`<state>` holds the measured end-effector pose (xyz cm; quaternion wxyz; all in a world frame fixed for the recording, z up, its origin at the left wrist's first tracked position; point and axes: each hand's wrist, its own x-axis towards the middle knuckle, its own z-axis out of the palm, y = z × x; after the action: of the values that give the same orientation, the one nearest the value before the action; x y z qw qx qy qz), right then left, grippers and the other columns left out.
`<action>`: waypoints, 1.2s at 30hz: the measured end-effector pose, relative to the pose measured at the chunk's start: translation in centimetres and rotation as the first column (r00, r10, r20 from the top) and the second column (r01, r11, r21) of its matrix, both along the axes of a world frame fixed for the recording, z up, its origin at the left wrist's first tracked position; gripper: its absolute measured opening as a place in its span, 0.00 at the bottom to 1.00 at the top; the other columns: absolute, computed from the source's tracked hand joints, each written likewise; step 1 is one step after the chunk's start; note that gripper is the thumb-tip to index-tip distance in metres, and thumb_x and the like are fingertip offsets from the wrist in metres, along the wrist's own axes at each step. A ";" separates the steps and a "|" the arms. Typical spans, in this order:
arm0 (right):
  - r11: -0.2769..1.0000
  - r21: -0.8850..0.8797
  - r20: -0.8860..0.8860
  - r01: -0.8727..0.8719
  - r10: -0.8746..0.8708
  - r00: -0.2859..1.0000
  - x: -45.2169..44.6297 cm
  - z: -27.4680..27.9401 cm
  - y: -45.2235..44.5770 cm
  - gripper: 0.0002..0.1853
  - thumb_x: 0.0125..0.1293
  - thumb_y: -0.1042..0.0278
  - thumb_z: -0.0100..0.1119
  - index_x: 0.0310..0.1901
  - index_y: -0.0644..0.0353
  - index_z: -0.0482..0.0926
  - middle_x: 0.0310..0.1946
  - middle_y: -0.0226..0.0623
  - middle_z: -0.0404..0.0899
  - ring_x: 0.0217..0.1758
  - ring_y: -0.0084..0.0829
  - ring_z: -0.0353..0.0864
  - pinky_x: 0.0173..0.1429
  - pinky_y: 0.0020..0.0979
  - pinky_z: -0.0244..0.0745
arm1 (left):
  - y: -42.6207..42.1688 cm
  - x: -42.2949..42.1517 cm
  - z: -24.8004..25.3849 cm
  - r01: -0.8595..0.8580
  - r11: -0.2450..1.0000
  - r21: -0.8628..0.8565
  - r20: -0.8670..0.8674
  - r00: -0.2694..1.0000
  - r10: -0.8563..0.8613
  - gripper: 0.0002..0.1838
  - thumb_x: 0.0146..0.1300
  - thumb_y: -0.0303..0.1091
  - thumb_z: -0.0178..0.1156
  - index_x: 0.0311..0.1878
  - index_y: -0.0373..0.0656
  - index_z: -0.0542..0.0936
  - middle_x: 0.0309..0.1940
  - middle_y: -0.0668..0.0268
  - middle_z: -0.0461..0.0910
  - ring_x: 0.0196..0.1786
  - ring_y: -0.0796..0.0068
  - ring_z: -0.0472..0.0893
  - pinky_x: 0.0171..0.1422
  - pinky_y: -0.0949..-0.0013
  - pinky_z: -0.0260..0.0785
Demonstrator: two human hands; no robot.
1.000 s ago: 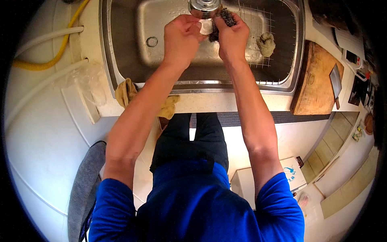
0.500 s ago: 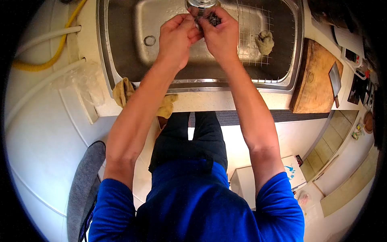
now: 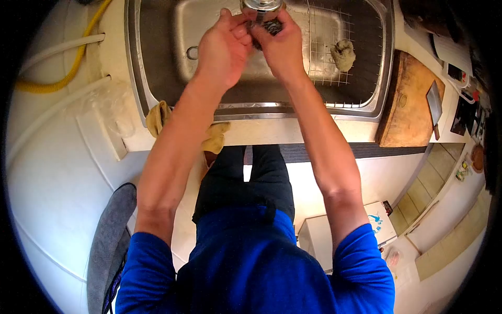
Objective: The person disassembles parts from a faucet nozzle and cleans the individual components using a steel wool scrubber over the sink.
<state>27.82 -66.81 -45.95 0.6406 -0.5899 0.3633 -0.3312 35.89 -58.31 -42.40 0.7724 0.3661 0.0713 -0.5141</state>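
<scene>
Both hands are over the stainless steel sink [image 3: 209, 97], just below the metal tap [image 3: 263, 4]. A dark, wiry clump that looks like a steel wool scourer [image 3: 272, 26] is in my right hand [image 3: 282, 47], its fingers closed around it. My left hand [image 3: 224, 49] is at its left, slightly blurred, palm turned toward the clump. The left thumb stands away from loosely curled fingers, and I see nothing held in them. The fingertips of both hands are partly hidden under the tap.
A wire rack [image 3: 320, 73] lies in the sink's right side, with a pale crumpled scrubber [image 3: 343, 55] on it. Right of the sink, a wooden cutting board [image 3: 405, 104] carries a cleaver [image 3: 434, 107]. A yellowish cloth [image 3: 159, 119] drapes over the front left edge.
My left hand has shifted slightly left and down, turned its palm, and spread its thumb away from the clump. My right hand has stayed closed on it, moving a little left.
</scene>
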 end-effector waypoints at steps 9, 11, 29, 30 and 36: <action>0.996 0.084 0.001 -0.031 0.031 1.000 -0.1 0.5 0.1 0.16 0.58 0.79 0.66 0.48 0.66 0.78 0.35 0.35 0.84 0.36 0.23 0.81 0.41 0.27 0.77 | 0.3 0.1 -0.2 0.020 0.999 -0.037 -0.044 0.999 -0.022 0.24 0.77 0.49 0.42 0.51 0.34 0.74 0.47 0.58 0.80 0.50 0.64 0.78 0.59 0.60 0.66; 0.989 -0.052 -0.137 -0.139 0.131 0.982 -0.6 1.0 -0.3 0.14 0.58 0.79 0.64 0.47 0.68 0.78 0.34 0.35 0.84 0.36 0.23 0.81 0.42 0.27 0.77 | 0.7 0.0 -0.3 0.033 0.999 0.025 -0.048 0.998 -0.031 0.25 0.77 0.50 0.42 0.51 0.34 0.74 0.46 0.58 0.81 0.50 0.64 0.78 0.59 0.60 0.66; 0.997 0.054 0.034 -0.055 0.053 0.998 1.3 1.7 -0.7 0.13 0.62 0.84 0.60 0.48 0.64 0.77 0.35 0.31 0.80 0.36 0.21 0.77 0.41 0.24 0.74 | 0.4 0.6 -0.9 0.040 0.999 0.008 -0.019 0.999 -0.039 0.25 0.77 0.49 0.42 0.52 0.34 0.76 0.47 0.56 0.82 0.52 0.64 0.78 0.62 0.60 0.66; 0.985 0.171 0.035 0.025 -0.031 0.999 1.2 1.9 -0.7 0.14 0.62 0.84 0.60 0.49 0.63 0.76 0.36 0.31 0.80 0.37 0.21 0.78 0.41 0.25 0.74 | 0.4 0.3 -0.9 0.037 0.999 -0.020 -0.025 0.999 -0.038 0.25 0.77 0.49 0.42 0.52 0.34 0.75 0.47 0.56 0.82 0.53 0.63 0.78 0.64 0.60 0.66; 0.984 0.108 -0.068 -0.145 0.152 0.986 0.7 2.1 -0.3 0.12 0.64 0.82 0.60 0.49 0.64 0.76 0.35 0.31 0.80 0.37 0.21 0.78 0.41 0.24 0.74 | 0.7 0.5 -1.0 0.035 0.993 0.108 -0.059 0.998 -0.029 0.25 0.77 0.48 0.42 0.53 0.32 0.75 0.47 0.56 0.81 0.51 0.64 0.78 0.59 0.62 0.67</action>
<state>28.49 -67.08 -43.82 0.6788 -0.5937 0.3589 -0.2406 36.36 -57.57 -43.36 0.7405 0.3939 0.1157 -0.5322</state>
